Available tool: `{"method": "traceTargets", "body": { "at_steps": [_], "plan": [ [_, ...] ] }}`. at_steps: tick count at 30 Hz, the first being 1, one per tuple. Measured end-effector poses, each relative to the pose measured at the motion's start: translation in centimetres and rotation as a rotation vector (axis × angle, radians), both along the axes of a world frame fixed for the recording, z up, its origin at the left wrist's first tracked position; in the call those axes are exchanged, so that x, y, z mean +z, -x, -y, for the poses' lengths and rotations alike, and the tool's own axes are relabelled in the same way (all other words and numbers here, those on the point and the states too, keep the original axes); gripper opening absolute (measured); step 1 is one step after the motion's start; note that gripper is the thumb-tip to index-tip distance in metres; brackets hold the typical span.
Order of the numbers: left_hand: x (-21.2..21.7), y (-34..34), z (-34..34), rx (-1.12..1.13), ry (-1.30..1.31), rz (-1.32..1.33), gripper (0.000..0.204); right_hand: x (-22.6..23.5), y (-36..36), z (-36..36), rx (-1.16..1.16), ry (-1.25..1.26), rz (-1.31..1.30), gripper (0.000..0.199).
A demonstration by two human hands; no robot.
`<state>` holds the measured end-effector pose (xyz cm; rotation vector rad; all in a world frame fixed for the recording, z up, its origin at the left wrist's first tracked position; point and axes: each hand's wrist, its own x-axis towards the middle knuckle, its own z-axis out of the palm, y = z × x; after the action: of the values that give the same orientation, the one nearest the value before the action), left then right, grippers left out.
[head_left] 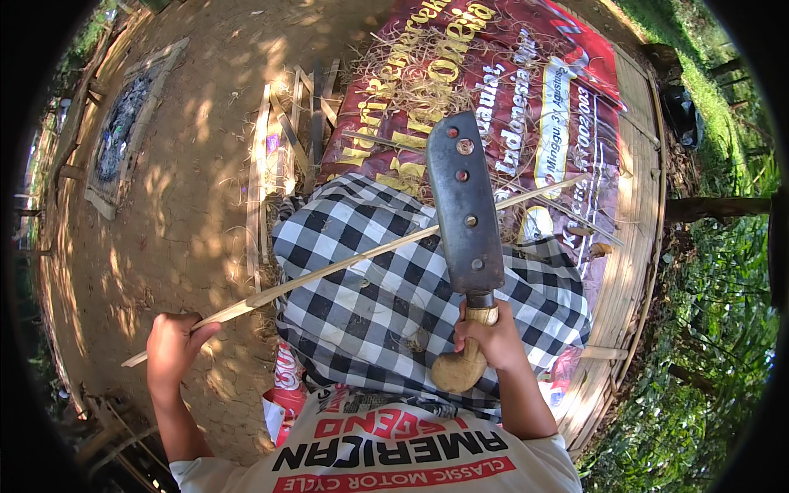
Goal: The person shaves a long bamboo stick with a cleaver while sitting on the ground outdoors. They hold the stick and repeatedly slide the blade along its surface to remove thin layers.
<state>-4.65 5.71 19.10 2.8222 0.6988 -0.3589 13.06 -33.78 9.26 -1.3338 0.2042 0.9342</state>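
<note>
My left hand (171, 349) is closed around one end of a long, pale bamboo strip (329, 271). The strip slants up to the right across my lap, which is draped in a black-and-white checkered cloth (362, 222). My right hand (496, 338) grips the rounded wooden handle (462, 366) of a broad cleaver. Its dark blade (464, 205), pierced by a row of several holes, points away from me. The blade crosses over the strip and hides a part of it; whether the two touch I cannot tell.
A red printed banner (604, 70) lies ahead, strewn with curly shavings (411, 62). Several split bamboo pieces (260, 164) lie left of it. Bamboo slats (637, 164) edge the right side, with greenery beyond. A framed ash patch (123, 123) is on the dirt ground (197, 189) at far left.
</note>
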Motion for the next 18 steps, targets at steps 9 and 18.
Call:
{"method": "traceTargets", "body": {
  "at_steps": [9,18],
  "plan": [
    [9.1,5.6,0.7,0.277,-0.081,0.056,0.047,-0.7,0.8,-3.9,0.135,-0.184,-0.020,0.020],
    [-1.6,-3.8,3.9,-0.008,0.211,0.115,0.043,1.3,-1.4,2.3,-0.227,-0.180,0.052,0.018]
  ]
}}
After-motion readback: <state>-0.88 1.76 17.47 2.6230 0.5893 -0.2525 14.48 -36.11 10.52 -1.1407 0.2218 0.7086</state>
